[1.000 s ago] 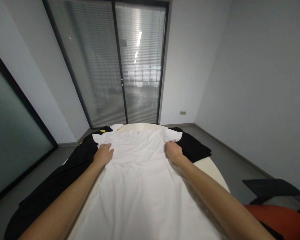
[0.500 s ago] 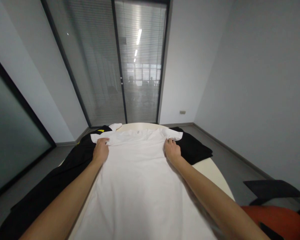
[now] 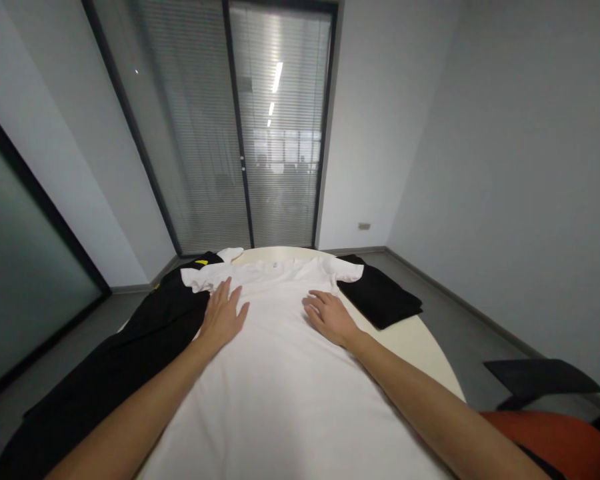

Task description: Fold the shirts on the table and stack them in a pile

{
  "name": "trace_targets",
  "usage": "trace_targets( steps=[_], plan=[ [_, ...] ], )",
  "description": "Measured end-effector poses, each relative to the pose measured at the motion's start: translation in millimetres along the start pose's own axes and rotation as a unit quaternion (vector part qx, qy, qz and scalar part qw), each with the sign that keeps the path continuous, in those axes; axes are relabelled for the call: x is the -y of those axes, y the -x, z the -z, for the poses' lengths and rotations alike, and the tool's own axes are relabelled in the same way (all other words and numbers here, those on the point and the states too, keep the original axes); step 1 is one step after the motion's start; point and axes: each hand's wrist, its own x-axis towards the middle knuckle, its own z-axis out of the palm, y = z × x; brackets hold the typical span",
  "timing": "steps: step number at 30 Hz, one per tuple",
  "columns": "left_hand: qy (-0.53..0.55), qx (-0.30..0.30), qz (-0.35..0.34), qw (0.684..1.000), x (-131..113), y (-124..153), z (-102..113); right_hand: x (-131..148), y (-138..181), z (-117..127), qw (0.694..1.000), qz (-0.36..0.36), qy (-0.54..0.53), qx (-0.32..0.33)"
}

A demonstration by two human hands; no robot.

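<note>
A white T-shirt (image 3: 275,373) lies spread over the table, its collar and short sleeves at the far end. My left hand (image 3: 223,313) is over the shirt's left side below the sleeve, fingers spread and pointing away from me. Over the right side of the chest, my right hand (image 3: 331,317) has its fingers stretched out and apart, pointing inward. Neither hand grips the fabric. Both appear to rest on the cloth or just above it.
Black clothing (image 3: 125,360) with yellow marks hangs along the table's left side. A folded black garment (image 3: 383,293) lies at the far right of the cream round table (image 3: 430,353). An orange chair (image 3: 550,437) with a black armrest stands at the right.
Both hands have let go of the shirt's sides near the sleeves. They have shifted inward onto the chest, with fingers now spread.
</note>
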Motion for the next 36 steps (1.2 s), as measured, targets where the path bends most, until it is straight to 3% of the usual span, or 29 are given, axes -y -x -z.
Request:
trace_targets(
  steps=[2, 9, 14, 20, 24, 27, 29, 32, 36],
  plan=[
    [0.013, 0.042, -0.014, 0.999, -7, 10, -3, -3, 4, 1, 0.999, 0.007, -0.021, 0.027],
    [0.033, 0.215, 0.058, 0.974, -2, 30, 3, -4, 9, 3, 0.992, -0.010, -0.041, 0.118],
    [0.026, 0.266, 0.080, 0.960, -8, 25, 13, -3, 9, 8, 0.981, -0.031, -0.044, 0.187],
    [0.051, 0.264, 0.086, 0.959, -47, 4, 16, -3, 3, 5, 0.977, -0.073, -0.025, 0.199],
    [0.056, 0.252, 0.136, 0.957, -76, -1, 5, -4, -9, 13, 0.985, -0.081, -0.001, 0.153],
    [0.041, 0.187, 0.117, 0.974, -89, -4, -1, -16, -26, 27, 0.981, -0.183, 0.038, 0.044],
    [0.054, 0.173, 0.085, 0.980, -95, -5, -3, -32, -39, 37, 0.958, -0.276, 0.079, -0.020],
    [0.080, 0.184, 0.026, 0.979, -101, -3, -5, -64, -56, 45, 0.916, -0.386, 0.101, -0.052],
    [0.090, 0.183, -0.019, 0.979, -102, -2, -5, -103, -70, 44, 0.885, -0.461, 0.053, -0.047]
  ],
)
